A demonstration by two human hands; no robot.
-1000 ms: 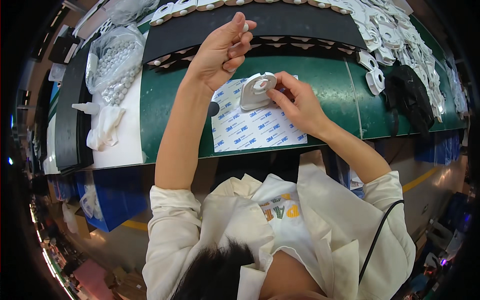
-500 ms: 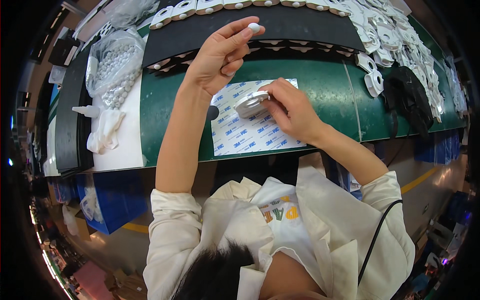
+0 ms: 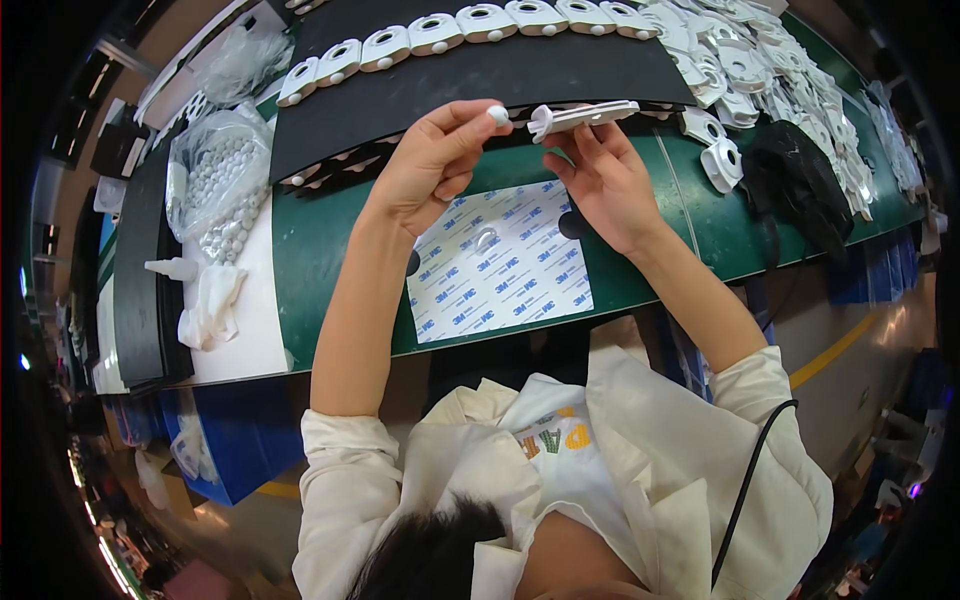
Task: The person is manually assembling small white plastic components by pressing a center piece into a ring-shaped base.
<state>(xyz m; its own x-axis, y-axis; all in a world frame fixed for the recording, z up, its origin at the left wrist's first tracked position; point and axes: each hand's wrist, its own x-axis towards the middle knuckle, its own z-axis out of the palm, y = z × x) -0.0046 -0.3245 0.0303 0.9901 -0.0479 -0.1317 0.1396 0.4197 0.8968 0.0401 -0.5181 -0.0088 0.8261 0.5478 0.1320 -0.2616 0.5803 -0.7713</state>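
Between the thumb and forefinger of my left hand [image 3: 432, 165] is a small white ball [image 3: 497, 116]. My right hand [image 3: 612, 190] grips a flat white plastic part [image 3: 590, 118] from below, seen nearly edge-on. That part's notched end points left at the ball, with a narrow gap between them. Both hands hover over the far side of a white sheet with blue print [image 3: 490, 285] lying on the green table [image 3: 330, 250]. Other fingers of my left hand are curled in; whether they hold anything is hidden.
Behind my hands a black board [image 3: 480, 75] bears a row of similar white parts [image 3: 435, 33]. Many loose parts [image 3: 745, 70] are heaped at the right, beside a black cloth-like bundle [image 3: 800, 180]. At the left are a bag of white balls [image 3: 215, 160], a small nozzle bottle [image 3: 172, 268] and a white cloth [image 3: 213, 305].
My right hand has lifted the white part up and away from the sheet and turned it edge-on. My left hand has come lower with the ball, close to the part's end.
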